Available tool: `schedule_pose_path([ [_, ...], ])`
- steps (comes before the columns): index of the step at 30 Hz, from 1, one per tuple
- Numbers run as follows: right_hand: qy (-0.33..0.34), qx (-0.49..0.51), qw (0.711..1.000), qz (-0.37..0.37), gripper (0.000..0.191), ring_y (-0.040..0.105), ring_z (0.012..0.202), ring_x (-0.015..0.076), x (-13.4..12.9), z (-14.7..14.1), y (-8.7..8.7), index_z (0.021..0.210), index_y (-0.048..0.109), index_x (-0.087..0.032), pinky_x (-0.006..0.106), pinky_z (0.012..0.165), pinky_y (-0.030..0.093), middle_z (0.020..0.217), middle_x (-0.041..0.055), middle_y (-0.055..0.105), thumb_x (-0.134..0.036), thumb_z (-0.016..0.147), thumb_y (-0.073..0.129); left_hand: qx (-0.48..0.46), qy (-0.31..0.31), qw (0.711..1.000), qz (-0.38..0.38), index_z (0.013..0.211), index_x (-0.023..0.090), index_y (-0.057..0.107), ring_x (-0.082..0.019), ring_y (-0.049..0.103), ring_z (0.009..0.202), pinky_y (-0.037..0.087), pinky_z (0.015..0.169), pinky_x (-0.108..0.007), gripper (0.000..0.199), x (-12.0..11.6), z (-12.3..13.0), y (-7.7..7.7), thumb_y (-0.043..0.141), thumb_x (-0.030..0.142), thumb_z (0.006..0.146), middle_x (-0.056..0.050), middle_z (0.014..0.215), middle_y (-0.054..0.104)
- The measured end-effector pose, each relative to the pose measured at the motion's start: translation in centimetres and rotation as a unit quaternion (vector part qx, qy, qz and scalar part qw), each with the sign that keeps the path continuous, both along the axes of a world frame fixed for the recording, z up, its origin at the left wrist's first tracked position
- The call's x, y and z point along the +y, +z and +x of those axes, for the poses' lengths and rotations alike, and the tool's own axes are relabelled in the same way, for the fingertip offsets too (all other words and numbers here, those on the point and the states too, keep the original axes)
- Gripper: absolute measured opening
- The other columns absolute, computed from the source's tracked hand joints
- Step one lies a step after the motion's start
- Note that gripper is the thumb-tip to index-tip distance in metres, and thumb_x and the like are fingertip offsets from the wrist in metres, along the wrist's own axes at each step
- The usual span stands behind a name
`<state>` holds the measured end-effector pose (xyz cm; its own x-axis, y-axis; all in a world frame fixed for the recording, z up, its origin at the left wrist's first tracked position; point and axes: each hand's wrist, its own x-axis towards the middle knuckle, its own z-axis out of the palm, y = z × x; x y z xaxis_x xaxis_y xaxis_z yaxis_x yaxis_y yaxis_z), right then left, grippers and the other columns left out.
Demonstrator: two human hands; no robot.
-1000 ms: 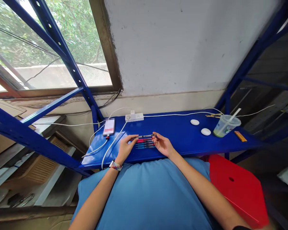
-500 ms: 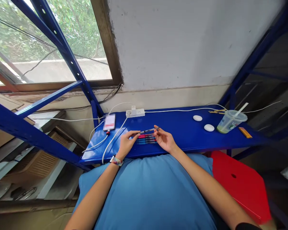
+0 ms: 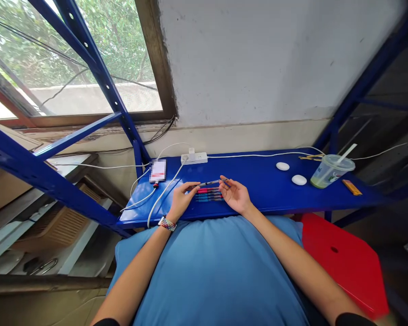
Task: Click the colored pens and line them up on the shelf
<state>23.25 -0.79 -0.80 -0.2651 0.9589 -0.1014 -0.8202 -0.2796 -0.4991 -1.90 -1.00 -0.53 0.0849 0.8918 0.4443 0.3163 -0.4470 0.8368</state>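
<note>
A slim pen (image 3: 211, 183) with dark markings is held level between my two hands, just above the blue shelf top. My left hand (image 3: 182, 200) pinches its left end between thumb and fingers. At the other end, the fingertips of my right hand (image 3: 237, 197) are closed on it, palm partly turned up. Several pens (image 3: 209, 195), pink-red and blue, lie side by side in a row on the shelf below. My right hand hides their right ends.
A white power strip (image 3: 194, 157) with cables sits at the back by the wall. At left lies a plugged-in white device (image 3: 158, 170). Two white egg-shaped objects (image 3: 299, 180), a plastic cup with a straw (image 3: 332, 171) and an orange packet (image 3: 352, 187) are at right. A red stool (image 3: 343, 265) stands below.
The whole view has shifted slightly to the right. Both hands keep their hold on the pen, with little change in pose, and the row of pens lies as before.
</note>
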Motion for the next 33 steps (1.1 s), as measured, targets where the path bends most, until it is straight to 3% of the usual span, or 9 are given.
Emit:
schedule_pose_path([
  [4,-0.003,-0.011,1.000,-0.012,0.009,0.080,0.072,0.0119,0.3,-0.1,-0.3,0.101,0.076,-0.018,0.018,0.077,0.069,0.082,0.0030,0.082,-0.012,0.095,0.072,0.000,-0.005,1.000,-0.001,0.115,0.024,0.085,-0.027,0.080,0.101,0.065,0.097,-0.044,0.035,0.1,0.0,0.0,0.076,0.053,0.098,-0.008,0.113,0.086],
  [9,0.007,-0.022,0.999,0.026,0.037,0.082,0.088,0.0118,0.0,0.0,0.1,0.116,0.077,-0.019,0.018,0.087,0.068,0.100,0.0033,0.085,0.001,0.086,0.071,-0.022,-0.011,0.999,-0.026,0.113,0.023,0.085,-0.027,0.081,0.101,0.064,0.097,-0.043,0.036,0.3,-0.1,-0.1,0.078,0.054,0.096,-0.008,0.109,0.086],
  [12,0.024,-0.062,0.996,0.052,0.033,0.081,0.082,0.0140,0.0,0.1,0.1,0.120,0.079,-0.020,0.020,0.075,0.069,0.104,0.0055,0.086,-0.011,0.088,0.075,-0.047,-0.004,0.998,-0.038,0.113,0.024,0.085,-0.027,0.081,0.101,0.064,0.098,-0.042,0.035,0.5,-0.1,-0.3,0.079,0.052,0.094,-0.007,0.110,0.086],
  [15,-0.038,-0.179,0.977,0.111,0.027,0.074,0.069,0.0158,0.3,0.0,-0.4,0.113,0.083,-0.022,0.024,0.056,0.063,0.093,0.0051,0.084,-0.032,0.088,0.084,-0.054,0.007,0.998,-0.037,0.113,0.024,0.084,-0.026,0.080,0.101,0.063,0.098,-0.041,0.032,0.8,-0.2,-0.5,0.080,0.049,0.093,-0.007,0.111,0.085],
  [19,-0.153,-0.368,0.895,0.202,0.032,0.064,0.057,0.0164,1.0,0.3,-1.2,0.108,0.087,-0.023,0.030,0.054,0.057,0.072,0.0007,0.075,-0.046,0.087,0.086,-0.020,0.017,0.999,-0.029,0.113,0.025,0.085,-0.025,0.079,0.099,0.063,0.096,-0.040,0.029,0.9,-0.1,-0.4,0.077,0.046,0.095,-0.006,0.112,0.085],
  [21,-0.192,-0.441,0.842,0.244,0.029,0.070,0.066,0.0201,1.3,0.7,-1.4,0.108,0.088,-0.025,0.035,0.065,0.061,0.081,0.0032,0.079,-0.047,0.091,0.080,0.004,0.028,0.999,-0.022,0.115,0.026,0.085,-0.025,0.078,0.099,0.063,0.096,-0.040,0.027,0.9,0.0,-0.3,0.075,0.043,0.097,-0.005,0.114,0.085],
  [24,-0.238,-0.533,0.757,0.293,0.024,0.078,0.097,0.0281,2.0,1.1,-1.5,0.105,0.088,-0.025,0.042,0.089,0.063,0.108,0.0082,0.085,-0.041,0.095,0.073,0.048,0.035,0.998,-0.010,0.119,0.026,0.085,-0.024,0.078,0.103,0.062,0.098,-0.040,0.026,1.1,0.0,-0.3,0.070,0.037,0.100,-0.005,0.118,0.085],
  [28,-0.236,-0.632,0.673,0.302,0.022,0.078,0.102,0.0300,3.0,1.4,-1.9,0.103,0.087,-0.026,0.046,0.097,0.062,0.110,0.0082,0.086,-0.029,0.096,0.067,0.114,0.055,0.992,0.005,0.122,0.027,0.085,-0.026,0.078,0.107,0.061,0.104,-0.044,0.028,1.7,0.0,-0.7,0.063,0.027,0.103,-0.005,0.121,0.085],
  [33,-0.200,-0.701,0.618,0.294,0.028,0.078,0.108,0.0307,3.5,1.3,-2.4,0.106,0.088,-0.027,0.048,0.102,0.060,0.112,0.0063,0.087,-0.017,0.098,0.063,0.197,0.071,0.978,0.004,0.120,0.028,0.086,-0.028,0.077,0.112,0.060,0.108,-0.047,0.029,2.2,0.1,-1.0,0.064,0.021,0.103,-0.005,0.118,0.086],
])
